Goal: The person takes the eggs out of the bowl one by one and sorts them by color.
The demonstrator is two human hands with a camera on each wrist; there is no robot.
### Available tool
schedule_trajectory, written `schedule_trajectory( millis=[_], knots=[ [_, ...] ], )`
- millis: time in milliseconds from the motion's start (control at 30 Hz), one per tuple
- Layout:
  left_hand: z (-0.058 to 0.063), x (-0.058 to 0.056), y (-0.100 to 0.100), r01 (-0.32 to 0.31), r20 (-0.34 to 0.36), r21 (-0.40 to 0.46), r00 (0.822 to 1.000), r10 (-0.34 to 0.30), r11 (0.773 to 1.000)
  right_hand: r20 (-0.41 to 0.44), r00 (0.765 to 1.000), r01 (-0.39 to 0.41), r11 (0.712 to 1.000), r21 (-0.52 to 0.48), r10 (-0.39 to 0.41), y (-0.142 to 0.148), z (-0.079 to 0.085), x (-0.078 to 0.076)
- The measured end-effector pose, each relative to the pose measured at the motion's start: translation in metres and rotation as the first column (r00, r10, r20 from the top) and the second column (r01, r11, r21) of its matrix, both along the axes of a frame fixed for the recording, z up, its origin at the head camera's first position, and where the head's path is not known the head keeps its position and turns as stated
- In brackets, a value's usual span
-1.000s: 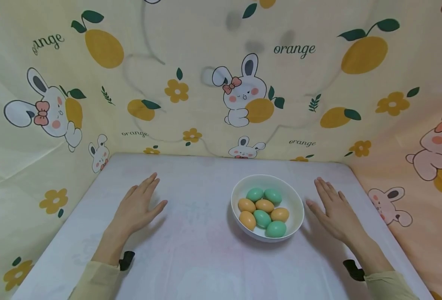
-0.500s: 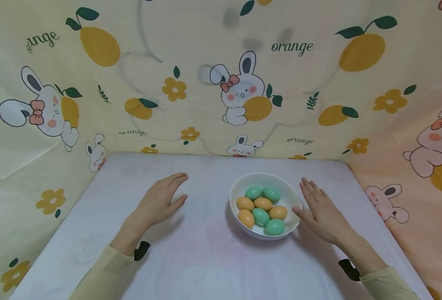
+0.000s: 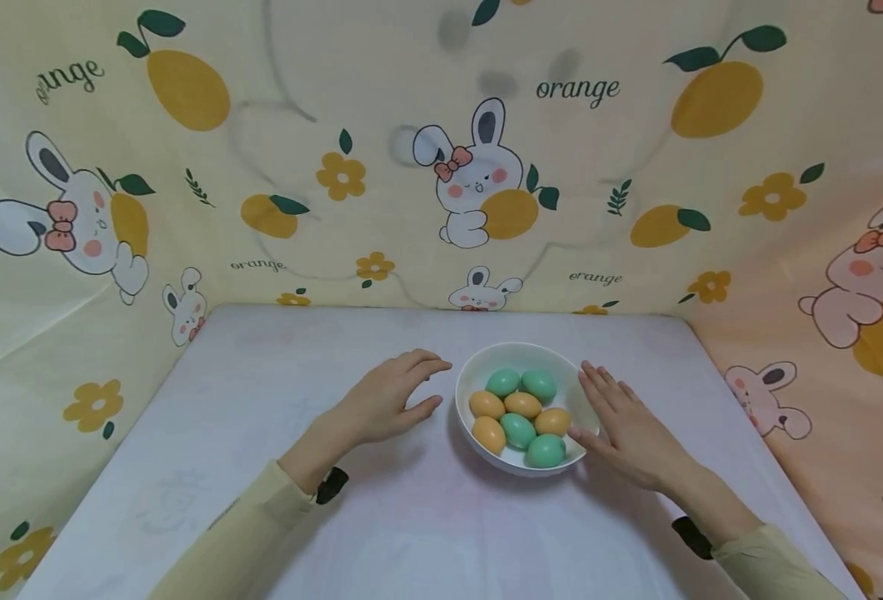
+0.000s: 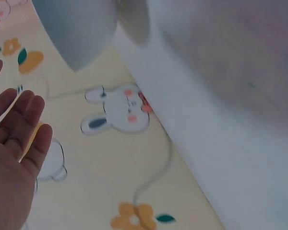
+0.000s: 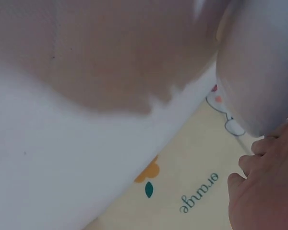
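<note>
one bare left hand (image 3: 389,396) sits furthest left, above the desk (image 3: 411,533), its fingers loosely bent and the thumb spread apart from them, with nothing in its grasp; a gap separates its fingertips from the bowl (image 3: 520,353). the white bowl stands upright right of the desk's middle, between the two hands, with four orange eggs (image 3: 489,434) and four green eggs (image 3: 517,430) gathered inside. on its far side is the right hand (image 3: 632,437), fingers straight and close together, thumb apart, grasping nothing; its fingertips overlap the rim in the head view, though whether they touch it i cannot tell. the step in hand seems to be bracketing the bowl from both sides, the left side not yet in place. the next move, i judge, calls for the left palm to meet the bowl's left wall, then even pressure and a level bowl, since the eggs look loose enough to roll. only the head view shows the eggs; the left wrist view adds the palm side of the left fingers, apart from the bowl's outer wall, while the right wrist view sets that wall right beside the right fingers.
</note>
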State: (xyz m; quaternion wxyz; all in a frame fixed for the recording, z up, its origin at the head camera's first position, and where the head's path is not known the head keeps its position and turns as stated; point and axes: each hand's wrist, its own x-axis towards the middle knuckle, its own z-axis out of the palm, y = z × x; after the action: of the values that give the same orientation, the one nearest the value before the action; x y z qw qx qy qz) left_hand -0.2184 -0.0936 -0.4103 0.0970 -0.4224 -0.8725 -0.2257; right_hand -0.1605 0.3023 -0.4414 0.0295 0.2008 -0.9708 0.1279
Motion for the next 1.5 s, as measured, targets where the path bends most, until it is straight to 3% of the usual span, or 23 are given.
schedule_trajectory(
  millis=[333, 600, 733, 867, 1000, 1133, 1233, 1500],
  knots=[
    [-0.006, -0.007, 0.038, 0.147, 0.061, -0.093, 0.988, -0.141, 0.985, -0.027, 1.0, -0.014, 1.0, 0.021, 0.015, -0.003, -0.003, 0.002],
    [-0.008, -0.018, 0.06, 0.235, 0.128, -0.198, 0.969, -0.213, 0.951, 0.032, 0.999, 0.015, 1.0, 0.02, -0.016, -0.004, -0.005, 0.001],
    [-0.009, -0.028, 0.069, 0.317, 0.206, -0.217, 0.939, -0.274, 0.923, 0.033, 0.999, 0.016, 1.0, 0.021, -0.017, -0.004, -0.006, 0.0],
    [-0.002, -0.034, 0.076, 0.401, 0.319, -0.216, 0.891, -0.324, 0.89, 0.019, 1.0, 0.006, 1.0, 0.027, -0.006, -0.003, -0.005, 0.0],
    [0.004, -0.039, 0.085, 0.428, 0.452, -0.231, 0.843, -0.293, 0.874, 0.012, 1.0, 0.004, 1.0, 0.029, -0.004, -0.003, -0.006, 0.0],
    [0.008, -0.043, 0.094, 0.442, 0.539, -0.248, 0.802, -0.256, 0.862, 0.005, 1.0, 0.004, 1.0, 0.024, -0.004, -0.003, -0.006, 0.001],
    [0.009, -0.046, 0.1, 0.454, 0.568, -0.263, 0.786, -0.244, 0.851, -0.004, 1.0, 0.002, 1.0, 0.019, -0.002, -0.003, -0.007, 0.001],
    [0.008, -0.049, 0.107, 0.442, 0.598, -0.289, 0.776, -0.201, 0.849, -0.013, 1.0, 0.0, 1.0, 0.025, 0.0, -0.002, -0.008, 0.001]
  ],
)
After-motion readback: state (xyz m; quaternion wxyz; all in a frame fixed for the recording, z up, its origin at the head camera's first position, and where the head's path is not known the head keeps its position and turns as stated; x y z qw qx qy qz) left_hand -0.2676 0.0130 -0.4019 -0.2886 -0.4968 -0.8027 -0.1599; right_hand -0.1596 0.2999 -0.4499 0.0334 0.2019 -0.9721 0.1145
